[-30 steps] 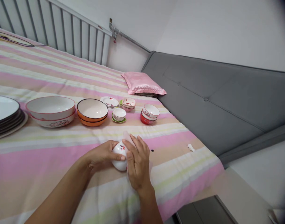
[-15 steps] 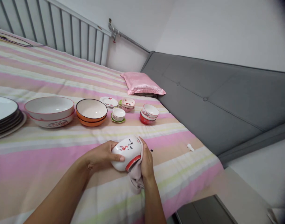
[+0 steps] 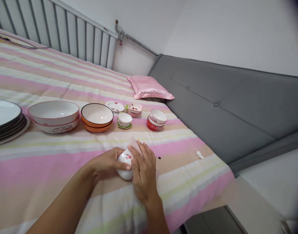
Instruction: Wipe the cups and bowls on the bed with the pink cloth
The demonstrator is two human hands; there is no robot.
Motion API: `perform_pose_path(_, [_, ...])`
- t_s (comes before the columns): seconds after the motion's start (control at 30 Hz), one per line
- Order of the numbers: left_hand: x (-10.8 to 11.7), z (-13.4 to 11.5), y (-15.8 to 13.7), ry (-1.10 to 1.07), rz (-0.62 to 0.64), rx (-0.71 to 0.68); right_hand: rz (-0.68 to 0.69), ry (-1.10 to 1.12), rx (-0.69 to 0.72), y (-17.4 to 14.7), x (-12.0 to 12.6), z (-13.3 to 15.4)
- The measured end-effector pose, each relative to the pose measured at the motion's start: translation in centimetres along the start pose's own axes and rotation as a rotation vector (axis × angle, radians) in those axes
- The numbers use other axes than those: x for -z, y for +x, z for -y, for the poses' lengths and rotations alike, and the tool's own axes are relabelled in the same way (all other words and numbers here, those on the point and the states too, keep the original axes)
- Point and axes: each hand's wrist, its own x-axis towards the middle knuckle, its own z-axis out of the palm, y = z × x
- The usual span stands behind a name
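Head view: grips white bowl, marked with red blossoms, in left hand, curled closed on its 9 o'clock side. Presses pale cloth against the bowl's 3 o'clock side with right hand, closed over the cloth with fingers bent. Shows the bowl between both hands, at 7 o'clock from the middle of the view, over striped bedspread; cannot tell about contact with it. Reading from the bowl: at 12 o'clock, small white dishes stacked on green dish, with pink dishes just beyond; between 11 and 12, flowered plates; at 11, orange bowls, stacked; at 10, wide white bowls, nested; between 9 and 10, dark-edged plates, piled. At 1 o'clock, red and white bowls, stacked; farther, pink pillow beside grey headboard. At 3 o'clock, black speck near, white scrap well apart.
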Motion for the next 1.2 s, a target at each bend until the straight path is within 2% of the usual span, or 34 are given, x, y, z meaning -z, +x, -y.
perform_pose_path(0.17, [0.0, 0.0, 0.0, 0.056, -0.053, -0.022, 0.038, -0.039, 0.040, 0.1, 0.0, 0.5])
perform_pose_path(0.37, [-0.2, 0.1, 0.3, 0.048, -0.035, 0.000, -0.038, 0.015, -0.045, 0.2, -0.2, -0.5])
perform_pose_path(0.5, [0.0, 0.2, 0.4, 0.067, -0.007, 0.004, -0.090, 0.165, -0.125, 0.3, -0.3, -1.6])
perform_pose_path(0.63, [-0.1, 0.1, 0.3, 0.059, 0.005, 0.023, -0.150, 0.429, -0.199, 0.3, -0.8, -3.1])
perform_pose_path(0.87, [-0.3, 0.0, 0.3, 0.061, -0.039, 0.043, -0.226, 0.850, -0.436, 0.4, -2.7, -5.4])
perform_pose_path(0.93, [-0.2, 0.0, 0.2, 0.068, -0.021, 0.038, -0.233, 0.909, -0.478, 0.4, -3.0, -5.7])
perform_pose_path(1.1, [0.4, 0.1, 0.0, 0.145, 0.149, 0.046, -0.244, 0.957, -0.472, 0.3, -3.3, -6.0])
perform_pose_path(1.2, [1.1, 0.4, 0.0, 0.286, 0.154, 0.088, -0.252, 0.978, -0.482, 0.2, -3.3, -6.1])
